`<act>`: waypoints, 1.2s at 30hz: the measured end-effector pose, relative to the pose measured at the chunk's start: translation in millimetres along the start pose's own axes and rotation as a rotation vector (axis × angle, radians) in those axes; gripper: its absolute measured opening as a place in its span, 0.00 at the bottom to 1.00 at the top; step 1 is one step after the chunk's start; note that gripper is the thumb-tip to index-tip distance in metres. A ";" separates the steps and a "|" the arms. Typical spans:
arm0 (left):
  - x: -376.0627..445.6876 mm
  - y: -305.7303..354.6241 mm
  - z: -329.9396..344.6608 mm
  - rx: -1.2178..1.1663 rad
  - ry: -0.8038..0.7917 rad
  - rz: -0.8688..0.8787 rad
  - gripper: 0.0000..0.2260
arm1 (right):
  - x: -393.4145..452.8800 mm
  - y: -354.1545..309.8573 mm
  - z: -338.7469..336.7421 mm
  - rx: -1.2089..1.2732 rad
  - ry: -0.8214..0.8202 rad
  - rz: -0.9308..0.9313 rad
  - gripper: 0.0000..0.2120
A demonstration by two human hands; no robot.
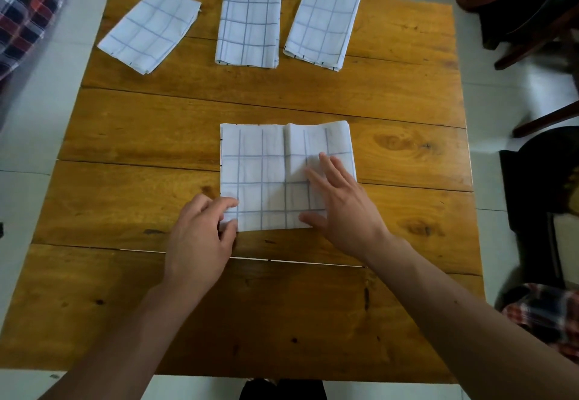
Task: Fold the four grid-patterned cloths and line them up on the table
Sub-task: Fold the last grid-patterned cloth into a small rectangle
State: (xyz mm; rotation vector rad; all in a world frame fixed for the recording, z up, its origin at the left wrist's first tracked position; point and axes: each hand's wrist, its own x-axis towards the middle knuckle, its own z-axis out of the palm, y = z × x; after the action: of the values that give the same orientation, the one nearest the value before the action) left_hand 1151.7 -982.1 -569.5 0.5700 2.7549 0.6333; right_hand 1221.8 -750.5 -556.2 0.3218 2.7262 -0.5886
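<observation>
Three folded white cloths with blue grid lines lie along the far side of the wooden table (125, 136): a tilted left cloth (149, 28), a middle cloth (248, 28) and a right cloth (322, 28). A fourth grid cloth (263, 174) lies nearer me, folded into a rough square with a raised crease down its right half. My left hand (200, 240) pinches its near left corner between thumb and fingers. My right hand (341, 205) lies flat on the cloth's right part, fingers straight.
A plaid fabric (28, 8) hangs at the far left beyond the table. Dark chairs (532, 33) with clothing stand on the right, and another plaid cloth (545, 312) shows at the right edge. White floor tiles surround the table.
</observation>
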 end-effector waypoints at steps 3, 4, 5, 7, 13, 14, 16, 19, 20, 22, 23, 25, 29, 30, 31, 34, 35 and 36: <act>0.6 -0.2 0.9 0.008 -0.007 -0.008 0.15 | -1.4 7.4 0.5 -0.001 -0.009 -0.004 0.40; 1.1 0.8 1.0 0.020 -0.008 -0.019 0.16 | -2.7 10.0 1.1 -0.015 -0.017 -0.012 0.40; 1.4 2.6 1.1 0.046 -0.003 -0.026 0.16 | -3.6 12.1 1.6 -0.030 -0.026 -0.019 0.40; 1.4 10.7 1.8 0.128 0.026 0.006 0.15 | -4.4 14.5 2.2 -0.048 -0.033 -0.025 0.41; 5.8 59.8 26.4 0.116 0.016 0.294 0.17 | -3.5 14.9 3.3 -0.114 -0.071 -0.039 0.44; 8.8 65.4 31.9 0.095 -0.003 0.317 0.17 | -3.4 15.3 3.4 -0.113 -0.067 -0.043 0.44; 13.4 69.5 39.6 0.094 -0.045 0.342 0.19 | -3.6 15.6 3.0 -0.112 -0.069 -0.048 0.44; 15.6 60.2 41.0 0.137 -0.089 0.389 0.22 | -3.0 18.1 3.9 -0.106 -0.075 -0.052 0.45; 15.2 54.9 39.4 0.144 -0.103 0.398 0.22 | -2.6 19.4 3.8 -0.103 -0.076 -0.053 0.46; 14.3 41.6 35.5 0.155 -0.130 0.387 0.24 | -0.8 23.5 2.5 -0.102 -0.084 -0.045 0.48; 13.5 34.0 32.9 0.154 -0.139 0.370 0.24 | 0.3 25.5 0.4 -0.108 -0.101 -0.038 0.49; 10.9 18.4 27.7 0.137 -0.144 0.329 0.23 | 3.0 30.6 -5.3 -0.127 -0.151 -0.030 0.51; 6.4 -2.9 17.7 0.102 -0.144 0.272 0.23 | 12.2 45.2 -18.3 -0.160 -0.208 -0.040 0.57; 6.1 -4.8 16.0 0.096 -0.146 0.263 0.23 | 15.5 49.0 -21.6 -0.161 -0.218 -0.040 0.59; 6.0 -5.5 14.6 0.094 -0.150 0.257 0.24 | 19.6 52.2 -24.8 -0.161 -0.230 -0.041 0.62; 7.0 -4.4 12.2 0.099 -0.148 0.251 0.24 | 32.9 57.6 -34.1 -0.212 -0.264 -0.053 0.68; 7.4 -3.7 11.7 0.097 -0.147 0.250 0.24 | 36.8 58.3 -37.0 -0.237 -0.275 -0.050 0.70; 7.8 -2.9 11.3 0.093 -0.144 0.247 0.23 | 40.3 59.2 -39.2 -0.259 -0.285 -0.040 0.72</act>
State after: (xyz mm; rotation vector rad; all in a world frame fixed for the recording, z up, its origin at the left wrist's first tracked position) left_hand 1147.5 -977.1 -581.9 0.9484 2.6112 0.4948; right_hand 1191.0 -674.9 -558.4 0.1084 2.4970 -0.2612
